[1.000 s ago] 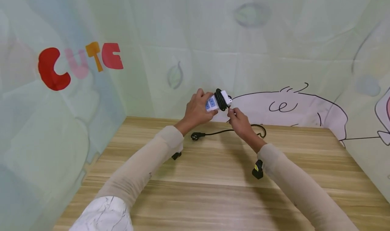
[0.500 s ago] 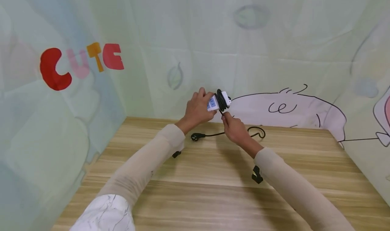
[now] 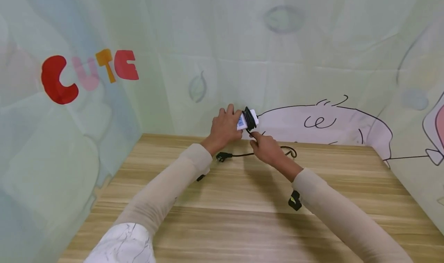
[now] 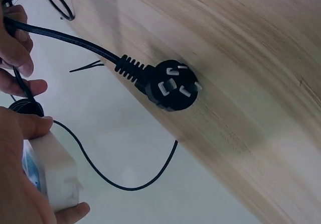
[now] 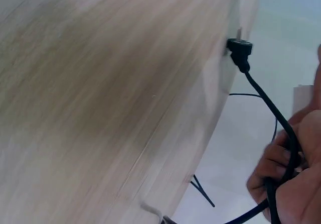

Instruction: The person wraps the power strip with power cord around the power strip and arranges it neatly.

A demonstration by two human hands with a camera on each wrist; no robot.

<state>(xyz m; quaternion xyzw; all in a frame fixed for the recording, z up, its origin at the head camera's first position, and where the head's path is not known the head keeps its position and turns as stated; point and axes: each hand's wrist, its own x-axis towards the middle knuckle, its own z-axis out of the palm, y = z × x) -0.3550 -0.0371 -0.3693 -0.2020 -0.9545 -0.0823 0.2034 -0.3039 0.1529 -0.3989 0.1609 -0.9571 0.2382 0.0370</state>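
Note:
In the head view my left hand (image 3: 223, 128) grips one end of a white power strip (image 3: 241, 122) with blue socket faces, held up above the table's far edge. Black cord (image 3: 249, 118) is wound in several turns around the strip's other end. Just below it, my right hand (image 3: 269, 150) holds the cord's free run between curled fingers. That run leads to a black plug (image 3: 223, 157); the left wrist view shows this plug (image 4: 173, 86) with its prongs facing the camera. From the right wrist, the cord (image 5: 271, 103) passes across the right hand (image 5: 306, 169).
The wooden tabletop (image 3: 222, 224) spreads beneath both arms. Behind it hangs a pale printed cloth (image 3: 215, 31), and another on the left bears the word "CUTE". A loop of cord (image 3: 293, 152) lies to the right of the right hand. Black devices (image 3: 295, 200) sit at the wrists.
The right hand has come down and slightly left from the strip's far end to below the coil, bringing the cord along. The strip has lowered a little and shifted left.

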